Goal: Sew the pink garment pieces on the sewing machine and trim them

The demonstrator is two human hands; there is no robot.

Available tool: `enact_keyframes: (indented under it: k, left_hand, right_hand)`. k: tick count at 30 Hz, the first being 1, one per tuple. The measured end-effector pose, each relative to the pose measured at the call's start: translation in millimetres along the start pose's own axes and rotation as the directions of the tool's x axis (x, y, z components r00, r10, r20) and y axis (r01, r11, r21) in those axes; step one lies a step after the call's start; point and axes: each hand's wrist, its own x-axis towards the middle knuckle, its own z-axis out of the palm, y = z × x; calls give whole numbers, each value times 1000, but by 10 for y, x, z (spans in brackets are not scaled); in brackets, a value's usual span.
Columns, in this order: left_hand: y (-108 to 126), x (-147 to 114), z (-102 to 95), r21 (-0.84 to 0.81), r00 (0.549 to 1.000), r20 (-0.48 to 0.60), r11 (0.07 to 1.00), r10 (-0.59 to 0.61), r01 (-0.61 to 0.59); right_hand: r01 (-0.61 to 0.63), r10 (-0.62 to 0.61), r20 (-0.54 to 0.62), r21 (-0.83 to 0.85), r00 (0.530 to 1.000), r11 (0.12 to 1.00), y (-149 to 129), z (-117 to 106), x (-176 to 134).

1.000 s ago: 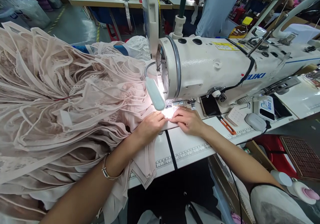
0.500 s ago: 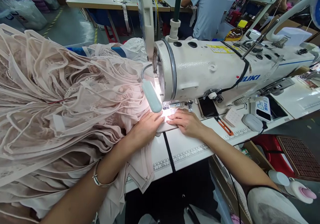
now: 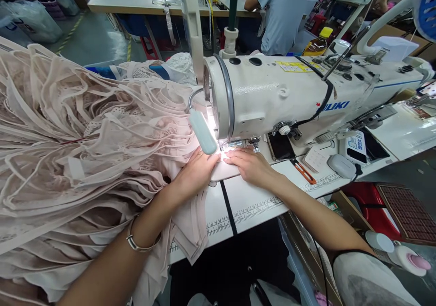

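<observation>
My left hand [image 3: 196,172] presses on pale pink fabric [image 3: 223,168] at the front of the sewing machine [image 3: 272,94], its thumb near the needle area. From the other side my right hand [image 3: 254,165] holds the same fabric, fingers bent inward and pointing left. The two sets of fingertips are a short gap apart under a bright light. A pale green lamp head [image 3: 203,132] hides part of my left fingers and the needle area. Beside my left arm a large heap of pale pink lace-trimmed garments [image 3: 112,151] spreads over the table.
Right of my right hand lie a phone [image 3: 280,146], an orange cutter [image 3: 304,172], a paper pad [image 3: 315,159] and a white case [image 3: 341,166]. A printed ruler [image 3: 255,212] runs along the table edge. Behind the machine sits a person in a blue shirt [image 3: 281,17].
My hands have moved slightly forward toward the needle area, with my right fingertips now closer to the presser foot. The whole view has shifted a little.
</observation>
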Motion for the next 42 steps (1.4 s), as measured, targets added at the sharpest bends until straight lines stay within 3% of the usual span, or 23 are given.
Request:
enact_keyframes:
  k: [9, 18, 21, 27, 32, 34, 37, 39, 42]
  left_hand:
    - [-21, 67, 15, 36, 1000, -10, 999, -26, 27]
    - [-53, 113, 49, 24, 996, 6, 995, -93, 93]
    - [-36, 119, 49, 36, 992, 14, 991, -127, 126]
    - [116, 110, 35, 296, 979, -65, 933, -195, 205]
    - [205, 97, 45, 480, 999, -28, 875, -46, 54]
    - [196, 107, 55, 477, 998, -57, 877, -32, 55]
    - [163, 138, 55, 378, 987, -115, 914, -112, 148]
    - [144, 159, 41, 294, 977, -93, 933, -190, 209]
    - [132, 175, 12, 218, 966, -24, 942, -256, 255]
  right_hand:
    - [-81, 88, 123, -57, 988, 995, -73, -33, 79]
    - [29, -23, 116, -47, 993, 998, 36, 78, 62]
    - [7, -2, 119, -39, 993, 999, 31, 65, 74]
    - [-135, 140, 202, -39, 969, 990, -42, -8, 124]
    - [-252, 264, 248, -77, 932, 965, -51, -39, 182]
    - [-297, 313, 228, -103, 922, 949, -38, -52, 204]
    - [-320, 332, 265, -90, 905, 943, -18, -75, 205]
    - [-287, 299, 286, -85, 910, 954, -20, -86, 185]
    - [-229, 255, 217, -137, 942, 964, -56, -84, 147]
